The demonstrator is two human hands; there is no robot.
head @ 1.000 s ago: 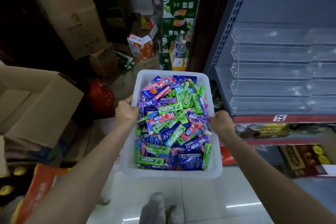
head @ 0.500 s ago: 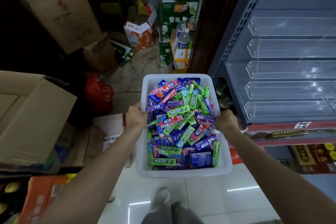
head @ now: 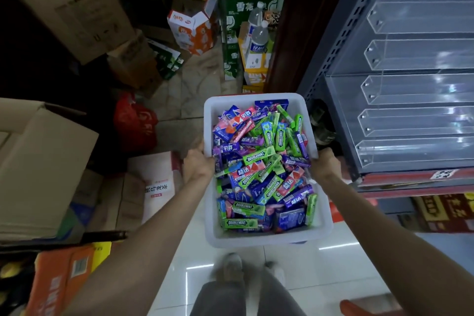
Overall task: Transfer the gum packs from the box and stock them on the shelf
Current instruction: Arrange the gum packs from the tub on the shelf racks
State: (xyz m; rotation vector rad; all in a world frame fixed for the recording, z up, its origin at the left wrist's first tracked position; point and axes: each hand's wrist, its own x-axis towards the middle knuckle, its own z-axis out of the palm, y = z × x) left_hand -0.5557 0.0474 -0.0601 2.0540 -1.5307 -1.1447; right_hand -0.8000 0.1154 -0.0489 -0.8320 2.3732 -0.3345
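A cluttered stockroom aisle with a glossy tiled floor (head: 320, 285) lies under the person, and stacked cardboard cartons (head: 43, 161) crowd the space out beyond the left hand. To the right of the right hand stands the grey metal shelf (head: 341, 100), its deck fitted with rows of clear plastic dividers (head: 415, 120) that show no stock in them. Those channels run away to the right, so their open lanes lie crosswise to the box.

Between the two hands hangs the white plastic box (head: 266, 240), its long axis pointing straight ahead of the person, its right wall close beside the shelf's front corner but not touching it as far as I can tell. Inside it the gum packs (head: 261, 161) lie heaped in every direction — green, purple, blue and pink sticks, none yet on the shelf.

The left hand (head: 198, 164) grips the box's left rim about midway along, fingers curled over the edge. The right hand (head: 324, 165) clasps the right rim opposite, its fingers mostly hidden behind the wall. Both forearms reach forward and level. The right hand is the nearer to the dividers — I judge it the natural one to free for picking, once the box is rested or carried by the left alone.
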